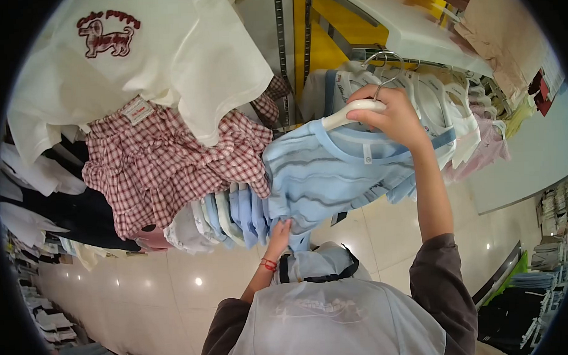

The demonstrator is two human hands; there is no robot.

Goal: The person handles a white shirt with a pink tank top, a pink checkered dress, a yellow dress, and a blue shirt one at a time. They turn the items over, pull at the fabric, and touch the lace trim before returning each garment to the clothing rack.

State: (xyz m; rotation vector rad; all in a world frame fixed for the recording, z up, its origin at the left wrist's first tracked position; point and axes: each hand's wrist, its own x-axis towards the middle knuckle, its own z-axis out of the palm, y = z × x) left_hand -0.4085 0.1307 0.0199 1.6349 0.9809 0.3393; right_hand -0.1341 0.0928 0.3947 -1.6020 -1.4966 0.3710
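A light blue striped shirt (334, 169) hangs on a white hanger (350, 112) in front of me. The fingers of my right hand (391, 114) are closed round the hanger's top, just under its metal hook. Lower down and to the left, my left hand (280, 234) pinches the bottom edge of the shirt, with a red string bracelet at the wrist. A small white label shows inside the shirt's neckline. The hook's curve stands above my right hand, close to the rail.
More clothes on white hangers (460, 118) fill the rail at the right. At the left hang a white top with a dog print (161, 56) and red checked shorts (177, 159). Folded clothes (531, 281) lie at the lower right. The floor (200, 287) is tiled.
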